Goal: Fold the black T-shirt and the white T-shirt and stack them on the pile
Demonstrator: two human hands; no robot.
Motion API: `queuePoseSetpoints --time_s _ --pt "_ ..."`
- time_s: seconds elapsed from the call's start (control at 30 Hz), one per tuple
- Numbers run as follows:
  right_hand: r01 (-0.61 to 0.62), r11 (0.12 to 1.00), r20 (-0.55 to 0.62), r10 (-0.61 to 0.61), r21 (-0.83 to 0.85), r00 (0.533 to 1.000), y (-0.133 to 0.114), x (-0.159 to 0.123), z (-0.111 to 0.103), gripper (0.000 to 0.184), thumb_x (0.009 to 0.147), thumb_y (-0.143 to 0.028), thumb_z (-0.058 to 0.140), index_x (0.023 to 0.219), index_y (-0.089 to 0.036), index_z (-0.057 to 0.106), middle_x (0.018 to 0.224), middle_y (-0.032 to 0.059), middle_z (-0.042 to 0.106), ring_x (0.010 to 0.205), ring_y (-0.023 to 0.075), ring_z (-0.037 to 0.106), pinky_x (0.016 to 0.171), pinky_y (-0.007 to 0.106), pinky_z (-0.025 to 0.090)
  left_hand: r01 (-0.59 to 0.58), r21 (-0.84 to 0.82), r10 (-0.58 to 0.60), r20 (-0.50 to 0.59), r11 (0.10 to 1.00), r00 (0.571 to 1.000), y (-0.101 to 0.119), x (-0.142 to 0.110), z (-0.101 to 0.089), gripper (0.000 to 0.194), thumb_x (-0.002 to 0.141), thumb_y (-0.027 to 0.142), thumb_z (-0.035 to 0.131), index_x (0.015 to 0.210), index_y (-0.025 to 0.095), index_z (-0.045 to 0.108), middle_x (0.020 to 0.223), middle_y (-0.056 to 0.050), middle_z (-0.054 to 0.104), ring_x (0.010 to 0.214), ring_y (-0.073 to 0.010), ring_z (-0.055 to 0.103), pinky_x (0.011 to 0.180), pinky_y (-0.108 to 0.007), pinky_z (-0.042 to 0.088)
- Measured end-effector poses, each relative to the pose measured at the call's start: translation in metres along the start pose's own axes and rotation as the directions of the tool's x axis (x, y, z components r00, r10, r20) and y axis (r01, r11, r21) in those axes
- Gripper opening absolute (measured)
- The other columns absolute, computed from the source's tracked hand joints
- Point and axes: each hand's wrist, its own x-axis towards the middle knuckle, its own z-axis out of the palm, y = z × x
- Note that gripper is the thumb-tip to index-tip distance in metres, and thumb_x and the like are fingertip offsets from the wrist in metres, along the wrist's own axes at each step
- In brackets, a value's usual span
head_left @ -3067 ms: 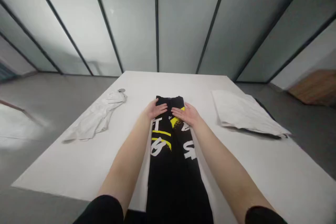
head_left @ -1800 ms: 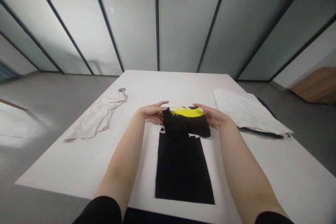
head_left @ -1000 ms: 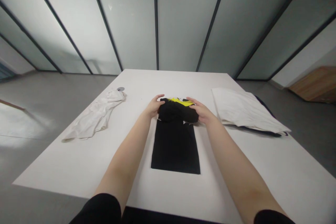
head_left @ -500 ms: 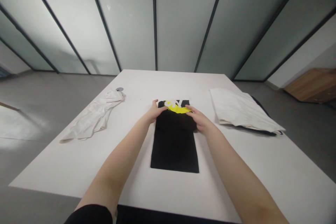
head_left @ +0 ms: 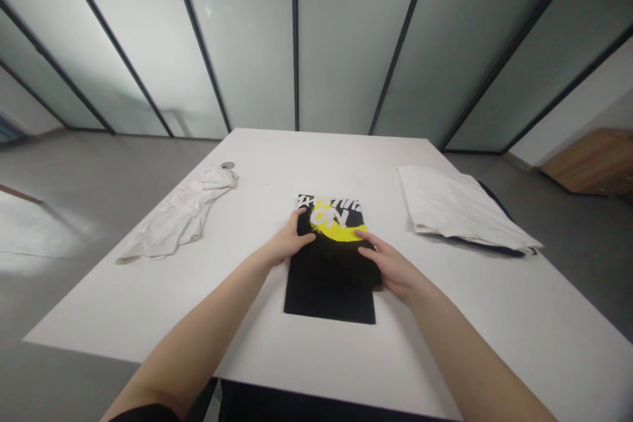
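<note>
A black T-shirt [head_left: 326,300] with a yellow and white print lies in a narrow folded strip at the middle of the table, its far part doubled over toward me. My left hand [head_left: 289,237] grips the left edge of the folded-over layer, thumb on top beside the print. On the opposite edge, my right hand [head_left: 388,264] holds the same layer, thumb and forefinger over the cloth near the yellow patch. The fingers beneath the fabric are hidden on both sides.
A crumpled white garment [head_left: 185,217] lies on the left of the white table [head_left: 267,158], with a small grey disc [head_left: 227,165] beyond it. Folded white cloth [head_left: 459,208] over something dark lies at the right. Frosted glass panels [head_left: 257,39] stand behind.
Both hands have come nearer to me, drawing the T-shirt's far part over its near part. More of the white lettering and yellow print now shows.
</note>
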Motion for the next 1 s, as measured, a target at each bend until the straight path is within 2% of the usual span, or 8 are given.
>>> queuePoseSetpoints --time_s 0.13,0.33,0.43,0.53,0.73,0.8,0.9,1.0 --pt "0.049 0.998 -0.04 -0.05 -0.045 0.998 0.002 0.003 0.005 0.046 0.081 -0.021 0.08 0.125 -0.035 0.075 0.127 0.0029 0.078 0.105 0.0238 0.076 0.081 0.034 0.064 -0.056 0.043 0.059 -0.065 0.997 0.996 -0.009 0.007 0.0 0.07 0.067 0.013 0.09 0.133 0.026 0.067 0.132 -0.011 0.072 0.126 -0.0311 0.066 0.115 -0.045 0.049" --pt "-0.028 0.993 -0.115 0.015 -0.116 0.993 0.014 0.014 0.004 0.044 0.087 -0.033 0.072 0.131 -0.034 0.073 0.1 0.0032 0.082 0.067 0.0215 0.07 0.048 0.029 0.051 -0.062 0.019 0.065 -0.161 0.998 0.985 -0.011 0.016 0.002 0.065 0.078 0.016 0.083 0.138 0.027 0.064 0.11 -0.008 0.078 0.097 -0.0266 0.074 0.092 -0.039 0.06" --pt "0.069 0.988 -0.114 -0.085 -0.135 0.99 0.016 0.03 0.003 0.042 0.085 -0.035 0.073 0.127 -0.033 0.075 0.098 0.0024 0.082 0.071 0.0219 0.071 0.055 0.031 0.055 -0.062 -0.014 0.059 -0.18 0.998 0.982 -0.008 0.023 0.004 0.07 0.084 0.02 0.079 0.149 0.027 0.053 0.101 -0.006 0.079 0.084 -0.0229 0.075 0.08 -0.035 0.061" --pt "0.216 0.959 -0.125 -0.24 -0.184 0.963 0.008 0.053 0.003 0.033 0.081 -0.033 0.075 0.114 -0.029 0.078 0.103 0.0028 0.082 0.089 0.0232 0.074 0.076 0.035 0.061 -0.084 -0.138 0.059 -0.172 0.987 0.983 -0.007 0.03 0.003 0.08 0.085 0.024 0.081 0.155 0.027 0.043 0.102 -0.006 0.079 0.086 -0.0221 0.076 0.079 -0.033 0.062" --pt "0.344 0.914 -0.127 -0.376 -0.215 0.918 -0.008 0.072 0.005 0.035 0.077 -0.032 0.077 0.112 -0.027 0.078 0.122 0.0036 0.078 0.116 0.0231 0.069 0.104 0.038 0.055 -0.024 -0.212 0.021 -0.018 0.977 1.0 -0.009 0.02 -0.004 0.093 0.08 0.032 0.088 0.158 0.027 0.039 0.1 -0.006 0.079 0.081 -0.021 0.076 0.073 -0.03 0.062" --pt "0.335 0.911 -0.105 -0.367 -0.24 0.924 -0.01 0.064 0.003 0.037 0.078 -0.031 0.076 0.114 -0.027 0.078 0.122 0.0036 0.078 0.112 0.0223 0.069 0.097 0.035 0.057 0.013 -0.143 -0.012 0.004 0.99 1.0 -0.008 0.013 -0.004 0.087 0.081 0.034 0.087 0.156 0.029 0.043 0.096 -0.005 0.078 0.071 -0.0189 0.073 0.063 -0.026 0.059" --pt "0.188 0.948 -0.056 -0.208 -0.256 0.977 -0.016 0.045 -0.004 0.039 0.079 -0.026 0.073 0.118 -0.026 0.075 0.109 0.0036 0.078 0.091 0.0202 0.071 0.074 0.03 0.059 0.044 -0.134 -0.036 0.058 0.99 0.998 -0.002 0.005 -0.004 0.074 0.082 0.032 0.085 0.148 0.028 0.051 0.1 -0.005 0.076 0.073 -0.0181 0.072 0.06 -0.025 0.058" --pt "0.062 0.967 0.107 -0.036 -0.249 0.994 -0.03 0.025 -0.015 0.043 0.078 -0.021 0.073 0.121 -0.026 0.071 0.108 0.0031 0.077 0.084 0.0179 0.07 0.064 0.025 0.056 0.096 -0.164 -0.048 0.271 0.982 0.961 0.008 -0.001 -0.012 0.064 0.08 0.03 0.087 0.138 0.025 0.059 0.113 -0.008 0.073 0.085 -0.0189 0.072 0.066 -0.026 0.06"
